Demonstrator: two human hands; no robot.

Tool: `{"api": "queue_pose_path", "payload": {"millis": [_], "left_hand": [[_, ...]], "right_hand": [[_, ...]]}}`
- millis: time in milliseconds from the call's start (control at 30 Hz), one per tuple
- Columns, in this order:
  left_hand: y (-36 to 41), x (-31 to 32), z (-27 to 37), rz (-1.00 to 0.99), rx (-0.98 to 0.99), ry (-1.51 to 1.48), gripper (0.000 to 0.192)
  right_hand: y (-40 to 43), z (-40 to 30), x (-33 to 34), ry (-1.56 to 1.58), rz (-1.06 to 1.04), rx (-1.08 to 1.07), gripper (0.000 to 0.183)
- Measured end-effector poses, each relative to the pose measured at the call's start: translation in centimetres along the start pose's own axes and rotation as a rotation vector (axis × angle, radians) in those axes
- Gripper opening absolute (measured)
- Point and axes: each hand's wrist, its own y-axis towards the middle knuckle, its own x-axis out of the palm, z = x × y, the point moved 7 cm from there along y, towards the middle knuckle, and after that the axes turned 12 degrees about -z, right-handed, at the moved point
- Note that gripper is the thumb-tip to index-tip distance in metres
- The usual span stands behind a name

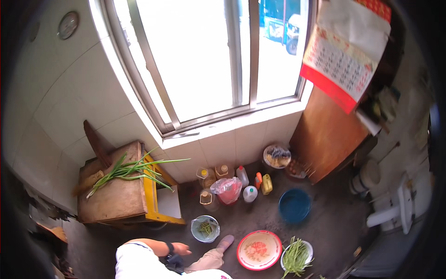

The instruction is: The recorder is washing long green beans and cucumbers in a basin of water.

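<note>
My left hand (182,248), with a dark band at the wrist, is low in the view over my bent leg. Its small fingers do not show clearly whether anything is held. Just beyond it stands a bag-lined bucket (195,234) with green stem scraps (206,228) inside. My right hand is out of view. Right of my shoe (226,241), a red-rimmed basin (242,264) with a red pattern on its inside rests on the floor. Beside it, long green beans (296,256) fill and overhang a white bowl (310,248).
Spring onions (130,171) lie across a wooden-topped cabinet (115,205) at left. Several bottles stand by the wall around a red bucket (228,195) covered with plastic. A blue basin (294,207) sits right of them. A brown wooden cabinet (324,136) stands beneath a calendar (343,62).
</note>
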Motion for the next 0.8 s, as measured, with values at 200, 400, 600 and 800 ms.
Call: {"api": "queue_pose_path", "payload": {"millis": [200,400,600,800], "left_hand": [[-7.4,9.1,-8.4,-0.02,-0.104,-0.483,0.054],[-14.1,26.8,-6.8,0.225,-0.126,-1.163,0.044],[-15.7,39.8,-2.5,0.408,-0.105,-1.48,0.032],[-12.9,42.7,-2.4,0.58,-0.044,-1.559,0.031]], "right_hand": [[0.0,-1.3,-10.8,-0.125,0.072,-0.033,0.025],[7.1,-1.8,-19.9,-0.233,0.137,-0.135,0.016],[9.5,-6.3,-20.8,0.307,0.009,-0.22,0.01],[7.2,-11.4,-19.3,0.136,-0.167,-0.231,0.011]]}}
